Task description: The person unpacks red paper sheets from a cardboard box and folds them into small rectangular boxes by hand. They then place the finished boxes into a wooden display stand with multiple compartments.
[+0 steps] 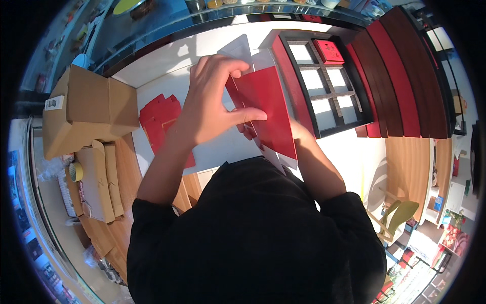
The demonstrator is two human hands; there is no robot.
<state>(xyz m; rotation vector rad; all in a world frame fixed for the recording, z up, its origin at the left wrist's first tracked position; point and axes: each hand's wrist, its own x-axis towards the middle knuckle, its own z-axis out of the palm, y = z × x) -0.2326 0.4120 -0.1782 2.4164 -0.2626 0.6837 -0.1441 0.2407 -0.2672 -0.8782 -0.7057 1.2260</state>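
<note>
In front of my chest a red cardboard box blank [267,109] with pale inner flaps is held up, tilted and partly folded. My left hand [217,93] grips its left side, thumb pressed on the red face and fingers curled over the upper edge. Behind the card is my right hand [301,134], mostly hidden; a few fingertips show past the card's left edge, holding it from the back. Flat red box blanks [161,119] lie on the white table to the left of my left forearm.
A black divided tray [320,91] holds a small red box [329,51] in one compartment. To its right stand dark brown and red trays [400,76] in a row. An open brown carton [88,104] is at the left, above folded cardboard [98,182]. A glass counter [167,25] runs along the back.
</note>
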